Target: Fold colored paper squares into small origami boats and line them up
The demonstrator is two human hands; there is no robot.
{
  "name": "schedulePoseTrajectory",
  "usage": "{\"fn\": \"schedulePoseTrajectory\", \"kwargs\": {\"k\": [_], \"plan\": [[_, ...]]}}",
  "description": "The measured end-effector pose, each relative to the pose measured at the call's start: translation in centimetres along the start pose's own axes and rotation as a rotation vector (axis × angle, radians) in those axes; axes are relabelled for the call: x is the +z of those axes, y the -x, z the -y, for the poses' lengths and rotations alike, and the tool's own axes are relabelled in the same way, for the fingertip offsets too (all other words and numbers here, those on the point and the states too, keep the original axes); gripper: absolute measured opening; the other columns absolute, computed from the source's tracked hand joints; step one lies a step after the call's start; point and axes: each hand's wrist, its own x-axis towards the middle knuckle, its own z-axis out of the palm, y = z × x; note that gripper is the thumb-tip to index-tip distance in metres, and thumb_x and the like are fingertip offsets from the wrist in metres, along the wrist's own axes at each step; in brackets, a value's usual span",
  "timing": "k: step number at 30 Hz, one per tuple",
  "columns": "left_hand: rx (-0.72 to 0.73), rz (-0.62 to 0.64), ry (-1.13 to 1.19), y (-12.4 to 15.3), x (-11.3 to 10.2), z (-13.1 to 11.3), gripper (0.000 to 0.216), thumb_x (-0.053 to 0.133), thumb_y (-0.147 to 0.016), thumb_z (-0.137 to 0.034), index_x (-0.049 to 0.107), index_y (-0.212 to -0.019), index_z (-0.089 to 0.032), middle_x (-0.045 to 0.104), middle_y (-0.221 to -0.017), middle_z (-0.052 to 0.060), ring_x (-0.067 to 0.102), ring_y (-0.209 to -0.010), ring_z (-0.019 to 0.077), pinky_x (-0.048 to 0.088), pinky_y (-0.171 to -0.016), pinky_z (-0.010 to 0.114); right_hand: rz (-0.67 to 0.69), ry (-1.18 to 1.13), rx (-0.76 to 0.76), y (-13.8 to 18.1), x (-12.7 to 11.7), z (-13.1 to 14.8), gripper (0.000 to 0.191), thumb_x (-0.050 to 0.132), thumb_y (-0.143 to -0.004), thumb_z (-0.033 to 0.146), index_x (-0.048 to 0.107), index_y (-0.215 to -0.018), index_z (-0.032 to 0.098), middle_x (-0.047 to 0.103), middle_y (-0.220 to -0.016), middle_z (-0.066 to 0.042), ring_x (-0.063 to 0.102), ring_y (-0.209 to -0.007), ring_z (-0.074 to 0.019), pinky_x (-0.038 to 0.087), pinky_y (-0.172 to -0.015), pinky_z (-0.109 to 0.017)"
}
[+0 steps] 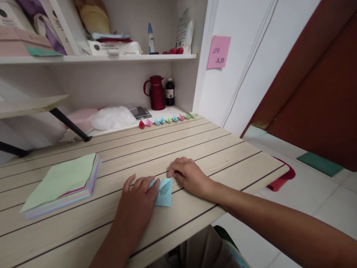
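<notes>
Origami paper [165, 194] is getting grasped by left hand [139, 192], probably for steadiness; right hand [188, 175] is resting curled alongside, can't tell if pinching.

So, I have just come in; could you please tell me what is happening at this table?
A person is handling a folded light-blue paper square on the striped tabletop. The left hand rests on its left side, and the right hand, with fingers curled, is at its upper right corner; whether it touches is unclear. A stack of coloured paper lies to the left, and a row of small folded paper figures stands along the back edge.
</notes>
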Motion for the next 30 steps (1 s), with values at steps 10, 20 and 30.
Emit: {"fn": "schedulePoseTrajectory", "kwargs": {"k": [10,20,30], "plan": [[-0.043,0.023,0.038,0.1,0.0,-0.3,0.033,0.051,-0.089,-0.011,0.066,-0.115,-0.025,0.069,-0.119,0.006,0.064,-0.107,0.0263,0.040,-0.100,0.054,0.099,-0.146,-0.139,-0.1,-0.8,0.4,0.021,0.074,-0.081,0.027,0.069,-0.101,0.026,0.067,-0.106,-0.003,0.057,-0.103,-0.0208,0.039,-0.094,-0.037],[-0.009,-0.082,0.127,1.8,0.0,1.0,0.030,0.046,-0.091,-0.014,0.068,-0.108,-0.025,0.071,-0.117,0.006,0.067,-0.103,0.0222,0.033,-0.106,0.053,0.089,-0.099,-0.083,-1.3,-0.1,0.8,0.011,0.068,-0.086,0.027,0.068,-0.077,0.020,0.069,-0.092,-0.004,0.059,-0.092,-0.0188,0.043,-0.089,-0.036],[-0.080,-0.022,0.194,1.5,-0.3,0.5,0.031,0.046,-0.090,-0.011,0.066,-0.109,-0.025,0.071,-0.118,0.004,0.064,-0.108,0.0219,0.035,-0.103,0.051,0.247,-0.133,-0.256,-1.2,-0.5,1.6,0.032,0.077,-0.078,0.033,0.066,-0.108,0.027,0.064,-0.119,-0.005,0.054,-0.117,-0.0229,0.033,-0.103,-0.041]]}}
